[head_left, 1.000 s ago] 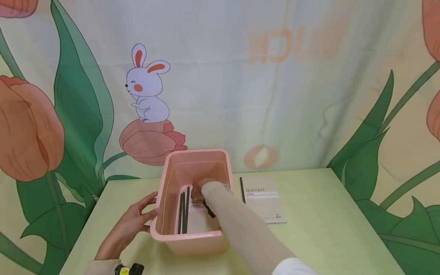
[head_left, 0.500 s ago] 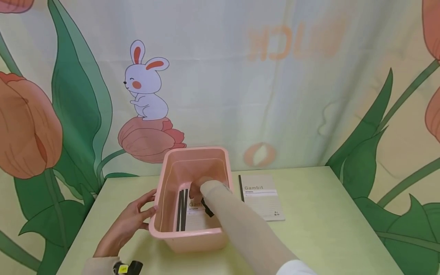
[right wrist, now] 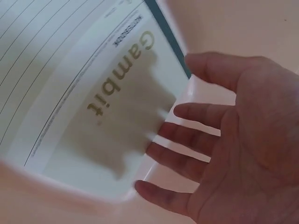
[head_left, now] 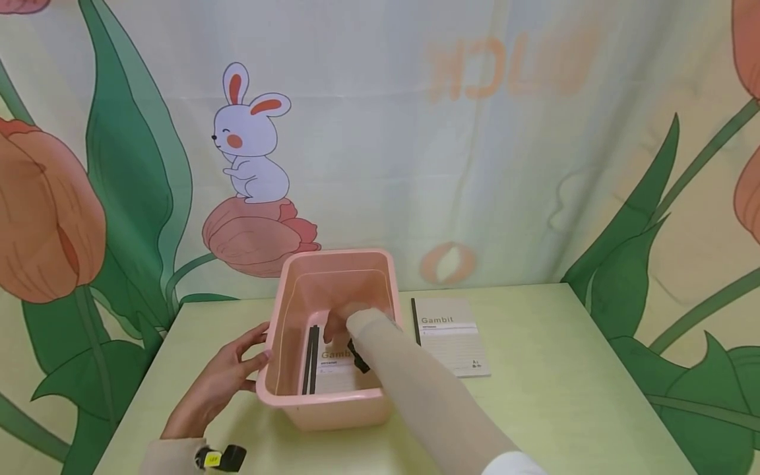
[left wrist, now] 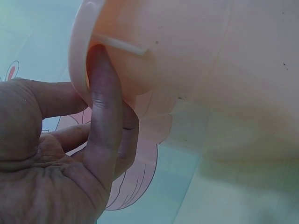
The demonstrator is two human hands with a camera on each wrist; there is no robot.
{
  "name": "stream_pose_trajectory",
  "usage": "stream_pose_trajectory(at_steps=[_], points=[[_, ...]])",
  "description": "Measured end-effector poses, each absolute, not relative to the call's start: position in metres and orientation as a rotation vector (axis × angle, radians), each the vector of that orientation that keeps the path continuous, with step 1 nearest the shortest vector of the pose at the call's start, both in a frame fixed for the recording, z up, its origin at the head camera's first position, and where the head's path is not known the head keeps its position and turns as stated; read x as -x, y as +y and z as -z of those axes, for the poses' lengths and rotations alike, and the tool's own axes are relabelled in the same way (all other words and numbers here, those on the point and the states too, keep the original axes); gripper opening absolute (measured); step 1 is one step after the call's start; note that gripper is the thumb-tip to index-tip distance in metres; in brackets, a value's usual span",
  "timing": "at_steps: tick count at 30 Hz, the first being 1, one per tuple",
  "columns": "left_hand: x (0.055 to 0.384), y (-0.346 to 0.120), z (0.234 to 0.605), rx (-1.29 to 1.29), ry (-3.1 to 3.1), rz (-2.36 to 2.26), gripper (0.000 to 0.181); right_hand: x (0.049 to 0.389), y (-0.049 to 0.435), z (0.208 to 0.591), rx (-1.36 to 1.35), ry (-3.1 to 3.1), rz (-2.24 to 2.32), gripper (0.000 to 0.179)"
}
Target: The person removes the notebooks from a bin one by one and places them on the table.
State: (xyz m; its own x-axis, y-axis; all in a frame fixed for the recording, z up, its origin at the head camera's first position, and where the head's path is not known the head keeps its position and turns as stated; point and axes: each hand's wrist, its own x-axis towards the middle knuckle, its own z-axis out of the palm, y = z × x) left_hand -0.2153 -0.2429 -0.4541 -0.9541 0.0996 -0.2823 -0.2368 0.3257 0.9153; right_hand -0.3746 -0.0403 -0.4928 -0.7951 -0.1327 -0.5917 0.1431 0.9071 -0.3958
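Note:
A pink plastic bin (head_left: 332, 400) stands on the table. At its left side my left hand (head_left: 222, 376) grips the rim, and in the left wrist view the fingers (left wrist: 106, 102) pinch the rim's edge. Inside the bin lie notebooks with dark spines, the top one a Gambit notebook (head_left: 335, 376) with a pale cover. My right hand (head_left: 341, 320) is down in the bin, partly hidden by its sleeve. In the right wrist view its fingers (right wrist: 187, 161) are spread and relaxed at the top edge of the notebook, holding nothing.
Another Gambit notebook (head_left: 451, 340) lies flat on the light green table (head_left: 546, 382), just right of the bin. A printed curtain (head_left: 380, 165) with tulips and a rabbit hangs behind the table's back edge.
The top notebook in the bin has shifted left, and its spine now lies closer to the other dark spines. My right hand has moved slightly left; the left hand keeps its hold.

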Motion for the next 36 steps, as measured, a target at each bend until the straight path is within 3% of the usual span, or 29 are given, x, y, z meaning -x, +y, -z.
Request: stream_pose_trajectory(at_steps=[7,14,23,25,28,30,32,34,36], points=[[0.216,-0.244,0.454,0.11,2.309,-1.672,0.068,0.374,-0.045,0.495,0.122,2.491,0.388,0.04],[0.216,-0.244,0.454,0.108,2.312,-1.672,0.067,0.373,-0.048,0.496,0.128,2.517,0.402,0.031],[0.216,-0.244,0.453,0.104,2.315,-1.67,0.068,0.372,-0.046,0.492,0.353,2.537,0.228,0.023],[0.216,-0.244,0.453,0.099,2.318,-1.669,0.068,0.376,-0.047,0.496,0.306,2.539,0.292,0.03],[0.215,-0.243,0.451,0.101,2.319,-1.669,0.068,0.387,-0.05,0.508,0.363,2.535,0.301,0.057],[0.215,-0.243,0.451,0.102,2.318,-1.67,0.068,0.399,-0.051,0.523,0.586,2.593,0.311,0.084],[0.215,-0.243,0.451,0.102,2.315,-1.675,0.067,0.404,-0.05,0.523,0.838,2.638,0.417,0.1],[0.214,-0.243,0.452,0.105,2.311,-1.679,0.067,0.408,-0.047,0.522,1.071,2.678,0.572,0.107],[0.214,-0.243,0.453,0.101,2.302,-1.681,0.067,0.401,-0.045,0.506,1.21,2.674,0.671,0.096]])
